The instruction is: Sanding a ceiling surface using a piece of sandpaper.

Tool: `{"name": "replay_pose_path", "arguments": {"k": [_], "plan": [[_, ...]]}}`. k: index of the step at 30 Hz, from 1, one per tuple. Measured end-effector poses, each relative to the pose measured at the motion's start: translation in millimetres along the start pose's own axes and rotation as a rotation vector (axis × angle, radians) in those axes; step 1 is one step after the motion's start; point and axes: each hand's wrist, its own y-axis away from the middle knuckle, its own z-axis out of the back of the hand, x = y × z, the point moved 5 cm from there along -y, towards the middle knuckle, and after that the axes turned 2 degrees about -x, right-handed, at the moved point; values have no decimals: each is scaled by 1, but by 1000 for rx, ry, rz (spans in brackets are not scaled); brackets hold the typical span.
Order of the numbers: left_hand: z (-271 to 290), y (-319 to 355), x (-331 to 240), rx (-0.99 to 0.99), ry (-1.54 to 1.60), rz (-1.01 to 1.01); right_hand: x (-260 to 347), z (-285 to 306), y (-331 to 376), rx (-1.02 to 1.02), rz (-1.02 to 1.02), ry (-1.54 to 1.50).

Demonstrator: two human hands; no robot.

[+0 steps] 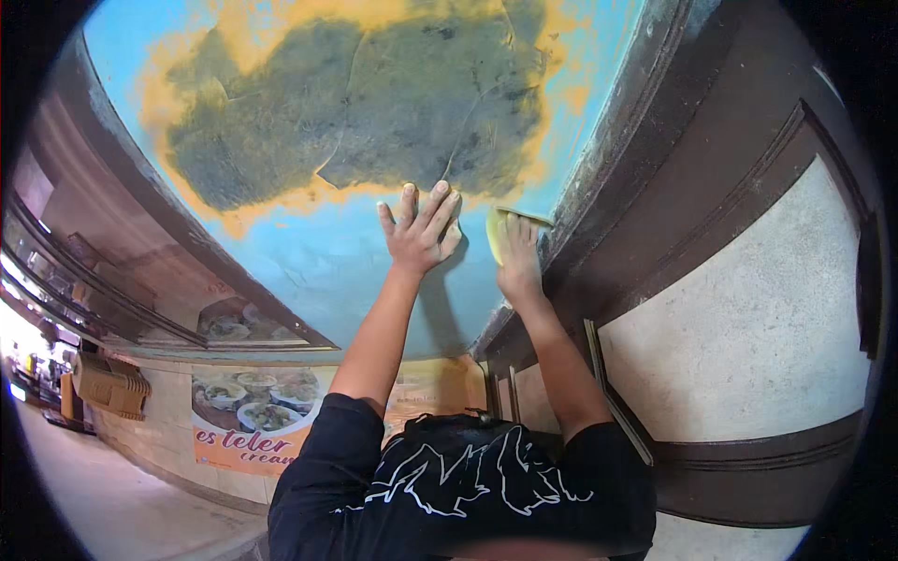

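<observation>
My left hand (422, 227) lies against a blue painted wall (337, 280) with its fingers spread and nothing in them. Its fingertips reach the lower edge of a large dark grey patch (281, 122), which has cracks and an orange-yellow border. To the right, my right hand (520, 254) presses a thin, bent yellow sheet (496, 234), which looks like sandpaper, against the blue surface. The fingers bend over this sheet, close to the dark frame (599, 178) along the wall's right side. Part of the sheet is hidden under the hand.
Brown panelling with a pale inset (748, 299) stands at the right. Lower left, a poster with pictures of food bowls (262, 402) hangs on a tiled wall, beside a brown box-like object (110, 385). A glass pane (168, 252) borders the blue wall's left side.
</observation>
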Motion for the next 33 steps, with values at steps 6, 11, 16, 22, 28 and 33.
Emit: {"name": "replay_pose_path", "arguments": {"k": [6,11,16,22,28,33], "plan": [[-2,0,-2,5,1,1,0,-2,-5,0,-10,58],[-4,-1,-6,-3,15,1,-4,-18,19,96,11,108],[-3,0,-5,9,-2,7,-2,17,-21,-9,2,88],[-3,-2,-8,25,-12,-1,-1,-13,19,66,41,88],[-3,1,-6,25,-9,10,0,13,-21,-15,14,72],[-4,0,-8,13,9,13,5,-2,1,21,32,86]]}}
